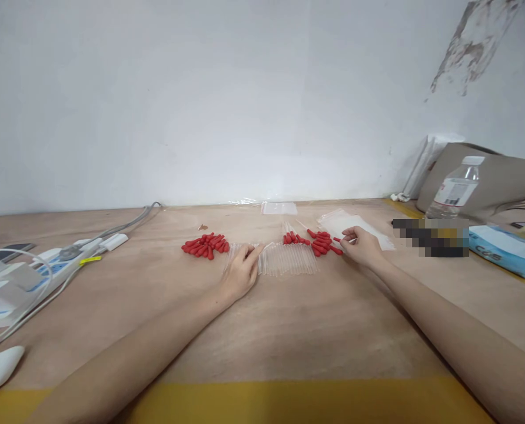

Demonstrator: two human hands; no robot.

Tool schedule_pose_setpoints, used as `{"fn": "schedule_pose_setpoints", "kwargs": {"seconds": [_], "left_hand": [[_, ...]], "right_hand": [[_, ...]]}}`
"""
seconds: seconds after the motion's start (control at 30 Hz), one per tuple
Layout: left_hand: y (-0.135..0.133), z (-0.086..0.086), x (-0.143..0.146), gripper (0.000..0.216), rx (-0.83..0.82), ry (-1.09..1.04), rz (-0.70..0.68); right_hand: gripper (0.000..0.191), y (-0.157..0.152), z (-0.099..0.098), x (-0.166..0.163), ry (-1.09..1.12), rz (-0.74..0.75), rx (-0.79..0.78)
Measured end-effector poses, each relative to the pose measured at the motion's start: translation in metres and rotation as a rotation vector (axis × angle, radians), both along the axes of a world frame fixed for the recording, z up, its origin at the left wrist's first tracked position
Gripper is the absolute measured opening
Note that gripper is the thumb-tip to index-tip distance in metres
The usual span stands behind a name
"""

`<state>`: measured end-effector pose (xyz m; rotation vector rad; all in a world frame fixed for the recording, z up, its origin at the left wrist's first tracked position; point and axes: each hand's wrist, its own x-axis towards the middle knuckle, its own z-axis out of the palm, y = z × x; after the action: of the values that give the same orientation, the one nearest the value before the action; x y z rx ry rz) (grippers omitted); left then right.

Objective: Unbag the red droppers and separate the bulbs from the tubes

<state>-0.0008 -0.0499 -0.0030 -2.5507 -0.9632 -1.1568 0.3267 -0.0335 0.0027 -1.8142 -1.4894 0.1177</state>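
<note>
A row of clear glass dropper tubes [289,259] lies side by side on the wooden table. My left hand [241,274] rests over the left part of this row, its fingers closed on a thin glass tube [268,244] that sticks out at a slant past the fingertips. To the right, my right hand [360,246] pinches a red rubber bulb [336,239] beside a small pile of red rubber bulbs [321,242]. A larger pile of the same bulbs [205,245] sits left of the tubes. Behind the row, several tubes with red bulbs fitted [291,237] lie together.
Clear plastic bags [355,227] lie behind my right hand. At the right stand a water bottle [455,188], a tissue pack [507,252] and a grey bag [505,176]. A power strip [46,274] with plugs and cables runs along the left; a white object [0,368] lies nearer.
</note>
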Motion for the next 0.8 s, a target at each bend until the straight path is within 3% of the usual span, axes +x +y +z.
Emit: {"fn": "schedule_pose_setpoints", "kwargs": {"seconds": [0.13,0.27,0.43,0.57,0.67,0.8], "left_hand": [[0.007,0.003,0.013,0.018,-0.024,-0.095,0.013],[0.012,0.002,0.020,0.014,-0.040,-0.115,0.019],[0.012,0.000,0.018,0.017,-0.045,-0.044,-0.068],[0.007,0.004,0.016,0.019,-0.086,0.031,-0.119],[0.002,0.008,0.012,0.028,-0.101,0.083,-0.124],[-0.002,0.011,0.004,0.042,-0.132,0.144,-0.088]], "right_hand": [[0.013,-0.002,0.003,-0.004,-0.099,0.016,-0.059],[0.015,-0.006,0.007,-0.004,-0.190,0.037,-0.136],[0.021,-0.007,0.011,-0.003,-0.225,-0.004,-0.220],[0.023,-0.003,0.021,-0.013,-0.283,0.014,-0.157],[0.025,0.008,0.032,-0.028,-0.386,0.037,-0.149],[0.024,0.031,0.042,-0.052,-0.475,0.005,-0.256]]}}
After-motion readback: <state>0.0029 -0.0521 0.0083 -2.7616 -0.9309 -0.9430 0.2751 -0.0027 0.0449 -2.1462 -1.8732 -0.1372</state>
